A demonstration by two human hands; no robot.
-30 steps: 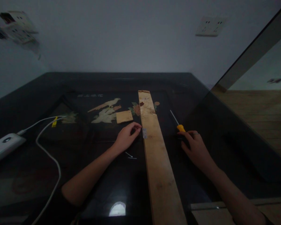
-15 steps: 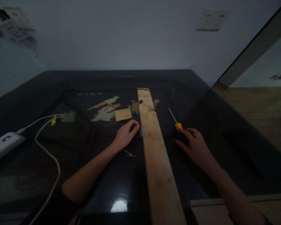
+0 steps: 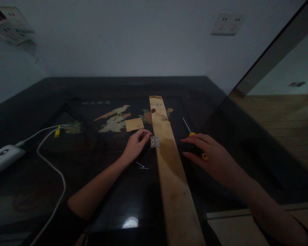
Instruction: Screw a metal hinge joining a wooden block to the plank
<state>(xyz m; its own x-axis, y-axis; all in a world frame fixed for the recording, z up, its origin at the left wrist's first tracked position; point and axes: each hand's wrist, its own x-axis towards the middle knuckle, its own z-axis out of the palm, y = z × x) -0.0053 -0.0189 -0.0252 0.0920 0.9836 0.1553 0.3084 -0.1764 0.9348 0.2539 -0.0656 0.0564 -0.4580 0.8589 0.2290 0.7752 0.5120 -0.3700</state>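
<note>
A long wooden board (image 3: 171, 164) lies lengthwise on the dark table. On its left edge sits a small metal hinge (image 3: 155, 141), one leaf on the wood and the other sticking out to the left. My left hand (image 3: 136, 144) has its thumb and forefinger pinched at the hinge's left leaf. Right of the board, my right hand (image 3: 210, 153) is above a screwdriver (image 3: 187, 125) with a yellow and dark handle; thumb and fingers are apart, with nothing between them. Two thin screws or nails (image 3: 143, 167) lie below my left hand.
A small square wooden piece (image 3: 134, 125) lies left of the board. A white power strip or device (image 3: 5, 159) with a white cable (image 3: 63, 176) is at the left. Pale boards (image 3: 236, 225) show at the lower right. The wall stands behind the table (image 3: 128, 81).
My right hand has moved left over the screwdriver, off its handle, toward the board. The hinge's left leaf now shows flatter and more fully beside my left fingertips.
</note>
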